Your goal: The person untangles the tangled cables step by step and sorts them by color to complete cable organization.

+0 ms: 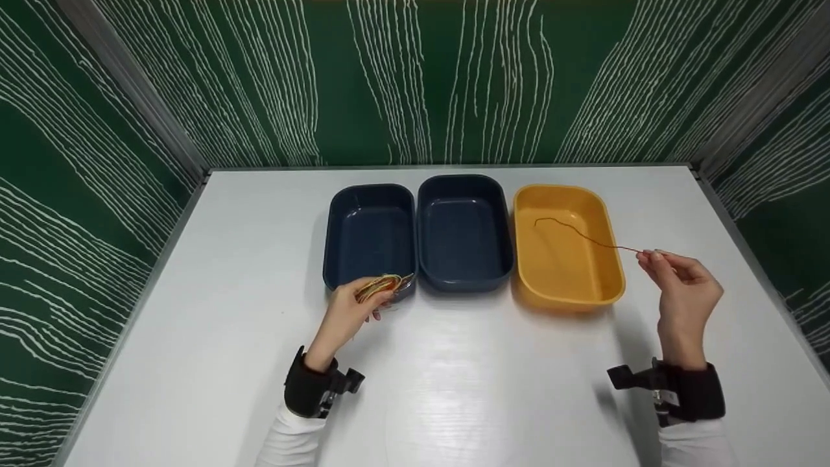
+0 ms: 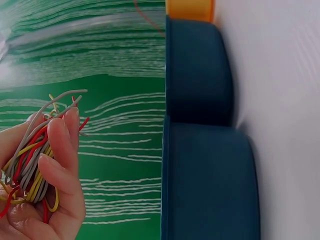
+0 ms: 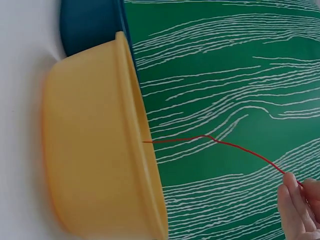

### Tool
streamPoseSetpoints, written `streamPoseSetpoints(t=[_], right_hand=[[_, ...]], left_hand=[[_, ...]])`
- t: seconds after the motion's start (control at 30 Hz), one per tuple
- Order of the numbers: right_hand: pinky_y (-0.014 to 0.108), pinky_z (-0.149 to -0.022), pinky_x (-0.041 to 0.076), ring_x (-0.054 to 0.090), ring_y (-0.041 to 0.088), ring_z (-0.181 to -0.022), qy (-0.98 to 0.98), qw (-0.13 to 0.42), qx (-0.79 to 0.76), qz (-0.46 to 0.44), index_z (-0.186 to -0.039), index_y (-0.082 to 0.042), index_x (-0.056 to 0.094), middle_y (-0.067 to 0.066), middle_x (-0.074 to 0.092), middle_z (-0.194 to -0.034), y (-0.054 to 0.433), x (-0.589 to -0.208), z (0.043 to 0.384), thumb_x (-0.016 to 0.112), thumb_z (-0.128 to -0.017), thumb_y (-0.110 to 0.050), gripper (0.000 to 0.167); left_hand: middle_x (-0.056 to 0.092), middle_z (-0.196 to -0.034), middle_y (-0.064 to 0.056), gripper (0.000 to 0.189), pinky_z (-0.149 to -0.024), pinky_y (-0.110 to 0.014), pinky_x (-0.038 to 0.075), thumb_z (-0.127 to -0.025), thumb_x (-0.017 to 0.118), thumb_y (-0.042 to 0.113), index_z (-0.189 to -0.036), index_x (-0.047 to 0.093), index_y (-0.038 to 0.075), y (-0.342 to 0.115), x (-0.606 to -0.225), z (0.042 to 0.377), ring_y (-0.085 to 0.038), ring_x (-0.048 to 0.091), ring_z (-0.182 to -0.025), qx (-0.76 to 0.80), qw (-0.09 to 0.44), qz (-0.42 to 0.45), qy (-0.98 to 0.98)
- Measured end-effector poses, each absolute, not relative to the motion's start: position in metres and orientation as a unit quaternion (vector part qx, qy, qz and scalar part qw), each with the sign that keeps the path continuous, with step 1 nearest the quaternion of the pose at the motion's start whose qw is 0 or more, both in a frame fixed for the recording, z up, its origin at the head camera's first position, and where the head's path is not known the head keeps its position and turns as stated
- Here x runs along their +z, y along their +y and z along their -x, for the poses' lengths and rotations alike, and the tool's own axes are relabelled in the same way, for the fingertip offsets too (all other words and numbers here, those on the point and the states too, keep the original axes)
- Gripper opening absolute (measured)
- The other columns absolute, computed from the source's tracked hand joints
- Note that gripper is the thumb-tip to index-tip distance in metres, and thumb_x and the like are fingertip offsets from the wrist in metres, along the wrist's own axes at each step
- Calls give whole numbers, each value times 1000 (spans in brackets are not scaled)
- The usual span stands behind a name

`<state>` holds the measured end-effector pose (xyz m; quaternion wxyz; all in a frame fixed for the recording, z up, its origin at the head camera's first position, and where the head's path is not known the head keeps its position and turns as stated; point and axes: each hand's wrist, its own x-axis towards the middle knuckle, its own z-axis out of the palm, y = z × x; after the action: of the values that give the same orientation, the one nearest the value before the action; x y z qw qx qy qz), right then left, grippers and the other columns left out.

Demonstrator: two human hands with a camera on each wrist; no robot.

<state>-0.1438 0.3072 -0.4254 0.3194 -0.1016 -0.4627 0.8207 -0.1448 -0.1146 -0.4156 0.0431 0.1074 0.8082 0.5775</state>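
Observation:
My left hand [image 1: 350, 310] grips a bundle of thin wires [image 2: 34, 160] in red, yellow and grey, their loose ends poking out past the fingertips. It is over the near edge of the left dark blue bin [image 1: 369, 240]. Between thumb and fingers, my right hand [image 1: 687, 292] pinches one end of a single red wire [image 1: 583, 237]. That wire stretches out leftward over the yellow bin [image 1: 570, 259], slightly wavy, its far end bent. In the right wrist view the red wire [image 3: 240, 147] runs from the fingertips to the yellow bin's rim.
A second dark blue bin [image 1: 463, 233] stands between the left one and the yellow bin, all in a row on the white table [image 1: 454, 376]. Behind and at the sides rise green panels [image 1: 441, 84] with white wavy lines, joined by grey corner posts [image 1: 139, 91].

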Motion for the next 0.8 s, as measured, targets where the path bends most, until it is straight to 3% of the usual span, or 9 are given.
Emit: streamPoseSetpoints(t=[0.2, 0.27, 0.47, 0.6, 0.73, 0.8], right_hand=[[27, -69, 50, 65, 20, -66, -517, 285, 799, 112, -82, 16, 60, 16, 64, -74, 301, -433, 149, 68, -68, 10, 17], [25, -69, 50, 65, 19, -67, -552, 279, 779, 102, -84, 16, 60, 15, 64, -74, 303, -440, 152, 68, -69, 9, 18], [17, -63, 49, 65, 15, -67, -667, 253, 699, 54, -87, 8, 65, 11, 67, -76, 333, -488, 172, 69, -72, 2, 17], [10, -60, 44, 60, 1, -65, -799, 250, 544, 59, -86, 4, 66, 6, 66, -75, 319, -472, 166, 68, -76, -5, 14], [6, -56, 37, 46, -16, -63, -883, 234, 404, 47, -87, 6, 64, 16, 65, -79, 302, -448, 158, 64, -79, -4, 13], [7, -56, 34, 43, -17, -62, -902, 221, 369, 37, -86, 6, 64, 21, 64, -80, 299, -445, 158, 63, -79, -1, 10]], left_hand=[[65, -78, -17, 27, -49, -26, 46, -83, 61, 15, -103, 60, -4, -115, -419, 146, -29, 58, -57, 585, 42, -108, 802], [64, -80, -20, 26, -49, -23, 44, -84, 60, 11, -104, 59, -6, -113, -411, 142, -34, 58, -60, 589, 48, -104, 800], [65, -80, -19, 27, -47, -17, 40, -83, 61, 11, -105, 59, -6, -113, -409, 141, -34, 58, -59, 584, 43, -105, 804], [65, -80, -18, 27, -48, -18, 41, -83, 61, 11, -104, 59, -6, -112, -407, 141, -36, 58, -60, 579, 40, -102, 808], [65, -80, -19, 27, -48, -19, 41, -83, 61, 10, -105, 59, -6, -111, -406, 140, -37, 58, -60, 583, 44, -100, 805], [65, -80, -19, 28, -48, -20, 41, -83, 61, 10, -105, 59, -6, -110, -405, 139, -36, 58, -60, 586, 46, -101, 802]])
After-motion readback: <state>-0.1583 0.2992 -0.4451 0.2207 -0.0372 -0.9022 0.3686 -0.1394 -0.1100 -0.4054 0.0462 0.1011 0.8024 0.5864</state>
